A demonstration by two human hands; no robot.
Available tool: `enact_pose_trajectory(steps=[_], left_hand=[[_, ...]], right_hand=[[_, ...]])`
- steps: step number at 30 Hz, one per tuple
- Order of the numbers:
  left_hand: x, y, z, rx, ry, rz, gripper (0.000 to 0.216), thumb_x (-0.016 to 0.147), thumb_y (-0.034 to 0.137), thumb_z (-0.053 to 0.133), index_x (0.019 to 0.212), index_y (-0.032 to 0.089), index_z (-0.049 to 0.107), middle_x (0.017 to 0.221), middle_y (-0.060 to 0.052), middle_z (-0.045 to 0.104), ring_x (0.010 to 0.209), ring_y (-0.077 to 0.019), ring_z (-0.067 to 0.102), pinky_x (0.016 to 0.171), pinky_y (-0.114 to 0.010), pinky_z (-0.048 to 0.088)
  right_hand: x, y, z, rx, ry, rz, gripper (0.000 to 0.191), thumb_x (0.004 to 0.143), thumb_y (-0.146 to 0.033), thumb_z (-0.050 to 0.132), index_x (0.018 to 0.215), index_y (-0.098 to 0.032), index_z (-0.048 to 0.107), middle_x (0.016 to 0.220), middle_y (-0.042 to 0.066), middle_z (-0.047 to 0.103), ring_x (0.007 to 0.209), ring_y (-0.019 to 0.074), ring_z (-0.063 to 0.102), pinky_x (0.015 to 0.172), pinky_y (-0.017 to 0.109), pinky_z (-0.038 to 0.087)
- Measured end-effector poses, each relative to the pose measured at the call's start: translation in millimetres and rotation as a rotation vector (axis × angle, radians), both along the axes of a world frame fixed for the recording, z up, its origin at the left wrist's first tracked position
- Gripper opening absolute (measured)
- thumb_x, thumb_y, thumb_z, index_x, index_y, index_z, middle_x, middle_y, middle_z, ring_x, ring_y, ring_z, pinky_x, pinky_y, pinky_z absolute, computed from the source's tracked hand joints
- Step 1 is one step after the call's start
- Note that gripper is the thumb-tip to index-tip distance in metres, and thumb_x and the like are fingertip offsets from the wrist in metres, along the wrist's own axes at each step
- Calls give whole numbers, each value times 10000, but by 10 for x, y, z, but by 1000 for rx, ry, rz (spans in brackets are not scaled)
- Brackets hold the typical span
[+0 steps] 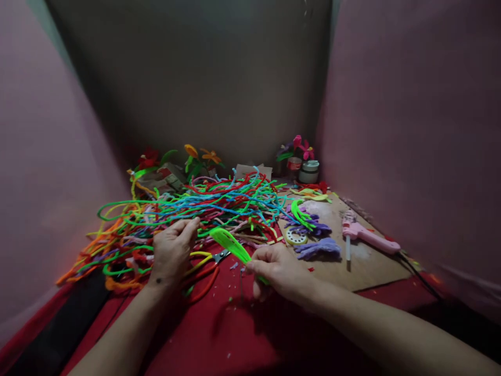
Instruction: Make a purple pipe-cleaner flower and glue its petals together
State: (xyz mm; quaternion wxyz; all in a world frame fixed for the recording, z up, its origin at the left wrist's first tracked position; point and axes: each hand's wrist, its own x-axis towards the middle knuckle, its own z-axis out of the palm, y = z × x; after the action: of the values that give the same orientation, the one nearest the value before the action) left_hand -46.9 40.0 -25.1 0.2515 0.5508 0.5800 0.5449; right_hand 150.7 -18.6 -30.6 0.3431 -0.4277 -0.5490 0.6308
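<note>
My right hand (pixel 276 271) pinches a folded bright green pipe-cleaner loop (pixel 230 244) between thumb and fingers, its rounded end pointing up and left. To the left of it, my left hand (pixel 176 248) is closed with thumb and forefinger together; what they hold, if anything, I cannot make out. Behind both hands spreads a tangled heap of pipe cleaners (pixel 227 201) in green, blue, red, orange and other colours. Scissors with yellow and red handles (pixel 204 284) lie partly hidden beside my left wrist, their metal blades toward the middle.
On a brown board (pixel 368 271) at right lie a pink glue gun (pixel 370 237), a round white-and-yellow disc (pixel 296 236), purple pipe-cleaner pieces (pixel 319 249) and curved green ones (pixel 301 214). Pipe-cleaner flowers (pixel 211 155) and a lidded jar (pixel 309 171) stand at the back. Small scraps dot the red cloth (pixel 230 339).
</note>
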Motion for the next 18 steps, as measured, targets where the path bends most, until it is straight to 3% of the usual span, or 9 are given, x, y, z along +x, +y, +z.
enact_pose_trajectory(steps=[4, 8, 12, 18], left_hand=[[90, -88, -40, 56, 236, -145, 235, 739, 366, 561, 628, 162, 601, 501, 35, 471, 470, -90, 404, 448, -203, 306], [228, -183, -143, 263, 527, -372, 192, 795, 284, 512, 689, 173, 625, 637, -4, 595, 598, -118, 530, 587, -211, 388], [256, -196, -242, 415, 709, -503, 180, 826, 216, 471, 698, 177, 590, 611, 2, 572, 561, -99, 515, 568, -201, 384], [205, -168, -284, 453, 793, -490, 192, 838, 208, 457, 680, 173, 559, 612, -1, 562, 559, -96, 510, 557, -199, 378]], right_hand=[[342, 29, 169, 147, 8, -237, 236, 756, -333, 524, 596, -161, 501, 448, -9, 568, 356, 73, 473, 406, 203, 396], [732, 287, 378, 311, -229, -483, 232, 767, -326, 513, 607, -160, 490, 449, -6, 561, 345, 67, 458, 375, 195, 323], [949, 572, 455, 332, -324, -540, 223, 790, -282, 478, 622, -138, 505, 414, -26, 498, 354, 45, 429, 401, 197, 272], [1041, 820, 366, 332, -357, -468, 354, 742, -278, 574, 422, -173, 461, 302, -20, 351, 357, 87, 409, 417, 244, 262]])
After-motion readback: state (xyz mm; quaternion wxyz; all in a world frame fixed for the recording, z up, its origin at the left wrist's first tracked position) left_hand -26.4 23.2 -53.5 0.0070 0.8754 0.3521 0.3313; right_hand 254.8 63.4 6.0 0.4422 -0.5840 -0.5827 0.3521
